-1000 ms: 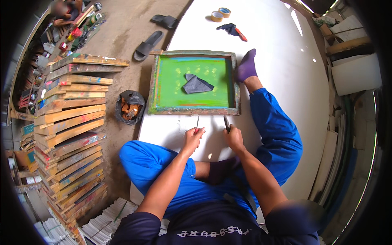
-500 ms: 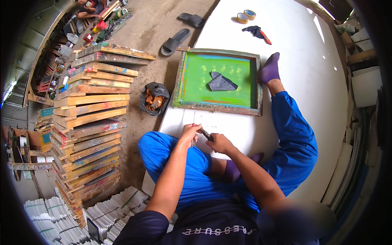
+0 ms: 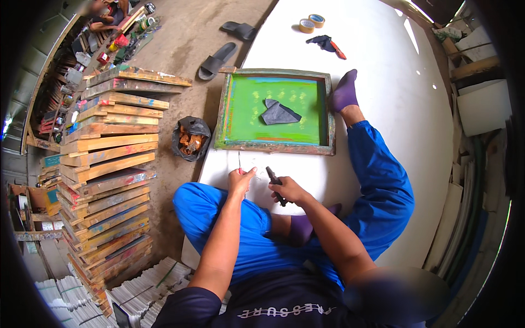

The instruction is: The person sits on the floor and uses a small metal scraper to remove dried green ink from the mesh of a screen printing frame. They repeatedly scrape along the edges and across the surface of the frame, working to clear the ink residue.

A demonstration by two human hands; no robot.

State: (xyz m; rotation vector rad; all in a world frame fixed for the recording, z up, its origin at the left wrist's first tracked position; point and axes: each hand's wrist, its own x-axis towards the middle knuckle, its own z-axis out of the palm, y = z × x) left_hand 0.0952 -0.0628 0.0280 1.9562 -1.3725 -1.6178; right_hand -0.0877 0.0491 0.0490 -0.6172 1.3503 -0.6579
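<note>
My right hand (image 3: 290, 189) is closed round a short dark tool (image 3: 272, 176), its tip pointing up and to the left; its exact kind does not show. Left of it and apart from it, my left hand (image 3: 239, 182) pinches a thin, needle-like rod (image 3: 239, 158) that stands up from the fingers, with a bit of red at the grip. Beyond both hands, a wooden screen-printing frame (image 3: 273, 148) with green mesh lies on the white table (image 3: 350, 180). A folded dark grey cloth (image 3: 280, 113) rests on the mesh.
Two tape rolls (image 3: 311, 23) and a black cloth with a red-handled tool (image 3: 331, 46) lie farther back. A bag of brown scraps (image 3: 191, 139), a tall stack of wooden frames (image 3: 109, 147) and slippers (image 3: 217, 61) are leftward. Another person (image 3: 106, 19) sits far left.
My hands have moved apart: the dark tool in my right hand is now separated from my left hand, and its tip points more upward. The whole view has shifted slightly.
</note>
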